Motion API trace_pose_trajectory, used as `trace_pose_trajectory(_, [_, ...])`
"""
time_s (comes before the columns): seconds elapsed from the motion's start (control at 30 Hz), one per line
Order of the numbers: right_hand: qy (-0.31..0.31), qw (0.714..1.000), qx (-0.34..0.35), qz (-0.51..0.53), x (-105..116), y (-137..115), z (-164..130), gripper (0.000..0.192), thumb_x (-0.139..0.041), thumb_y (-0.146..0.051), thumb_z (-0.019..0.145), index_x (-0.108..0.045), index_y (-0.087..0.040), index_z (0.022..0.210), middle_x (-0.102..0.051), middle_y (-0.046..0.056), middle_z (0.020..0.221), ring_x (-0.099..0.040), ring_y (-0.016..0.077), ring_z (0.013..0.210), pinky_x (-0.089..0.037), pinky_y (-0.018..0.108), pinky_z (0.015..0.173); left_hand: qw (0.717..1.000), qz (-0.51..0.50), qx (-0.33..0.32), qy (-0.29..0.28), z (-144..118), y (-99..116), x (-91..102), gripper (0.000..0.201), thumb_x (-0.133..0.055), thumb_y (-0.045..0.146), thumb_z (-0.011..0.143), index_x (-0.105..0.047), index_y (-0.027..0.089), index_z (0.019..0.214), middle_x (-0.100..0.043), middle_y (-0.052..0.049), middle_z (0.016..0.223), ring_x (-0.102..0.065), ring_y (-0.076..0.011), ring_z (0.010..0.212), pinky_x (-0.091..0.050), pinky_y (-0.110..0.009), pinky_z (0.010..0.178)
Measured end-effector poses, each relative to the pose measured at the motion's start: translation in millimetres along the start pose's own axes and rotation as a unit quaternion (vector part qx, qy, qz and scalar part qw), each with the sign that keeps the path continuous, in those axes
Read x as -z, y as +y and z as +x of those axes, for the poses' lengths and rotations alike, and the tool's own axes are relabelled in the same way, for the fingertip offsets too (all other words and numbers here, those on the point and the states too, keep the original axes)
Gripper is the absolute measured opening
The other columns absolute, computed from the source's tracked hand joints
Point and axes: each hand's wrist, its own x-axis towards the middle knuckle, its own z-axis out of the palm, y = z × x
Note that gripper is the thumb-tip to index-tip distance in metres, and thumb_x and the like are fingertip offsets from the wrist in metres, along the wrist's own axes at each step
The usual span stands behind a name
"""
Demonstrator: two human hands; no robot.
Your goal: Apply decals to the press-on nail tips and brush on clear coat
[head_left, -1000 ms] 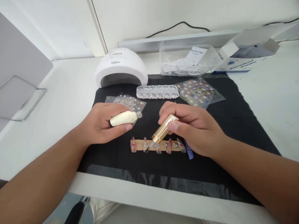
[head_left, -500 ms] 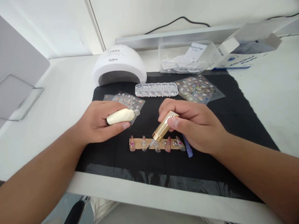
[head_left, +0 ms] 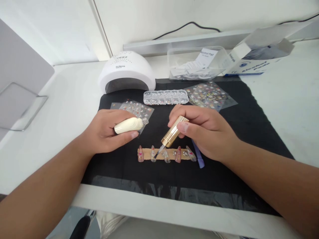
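Right hand (head_left: 206,132) pinching a gold brush cap (head_left: 174,131) between thumb and fingertips; left hand (head_left: 109,131) wrapped around a cream polish bottle (head_left: 128,126), thumb pressed along its underside. Both over a black mat (head_left: 249,113) on the white bench (head_left: 281,99).

Brush cap sloping down from upper right to lower left, long axis diagonal, bristle tip (head_left: 157,153) touching or just above the second press-on nail from the left. Bottle lying nearly level, long axis left to right, open neck pointing right toward the other hand.

Five press-on nails in a row on a tan strip (head_left: 159,155), just in front of the right hand, already carrying small decorations. By the look of it, coating under way near the left end of the row; which nails are already glossed cannot be told from here, so the remaining share stays unclear.

A purple tool (head_left: 198,156) lying beside the strip, partly under the right hand. Farther back: a white curing lamp (head_left: 126,71), a clear rhinestone case (head_left: 165,97), two sticker sheets (head_left: 208,94), a clear tub of pads (head_left: 199,63).
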Motion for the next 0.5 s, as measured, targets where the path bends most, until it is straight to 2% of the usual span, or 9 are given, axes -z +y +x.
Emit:
trace_pose_trajectory(0.13, [-0.048,0.997,-0.043,0.033,-2.6,-3.5,-1.8,0.015,-0.065,-0.034,0.087,-0.064,-0.021,0.079,-0.060,0.000,0.073,-0.056,0.0122,0.052,-0.043,0.025,0.040,1.000,-0.012,0.008,-0.011,0.2,1.1,0.2,0.014,-0.063,0.028,0.091,-0.067,0.015,0.095,-0.067,0.001,0.071,-0.057,-0.0104,0.056,-0.044,-0.020,0.054])
trace_pose_trajectory(0.3, [0.006,0.999,-0.002,-0.051,0.0,-1.4,4.1,0.019,-0.061,-0.029,0.088,-0.064,-0.020,0.071,-0.061,-0.001,0.062,-0.051,0.0125,0.056,-0.042,0.028,0.054,1.000,-0.004,0.002,-0.004,1.4,1.3,0.0,0.011,-0.063,0.026,0.091,-0.067,0.016,0.092,-0.065,0.002,0.068,-0.055,-0.0093,0.054,-0.042,-0.019,0.052])
trace_pose_trajectory(0.5, [0.019,0.999,-0.017,-0.019,1.4,0.2,4.6,0.022,-0.065,-0.035,0.087,-0.065,-0.021,0.071,-0.058,-0.001,0.059,-0.049,0.0124,0.054,-0.040,0.027,0.052,1.000,0.004,0.006,-0.007,2.6,2.3,0.6,0.013,-0.061,0.028,0.091,-0.067,0.016,0.091,-0.065,0.002,0.067,-0.056,-0.0100,0.054,-0.042,-0.020,0.051])
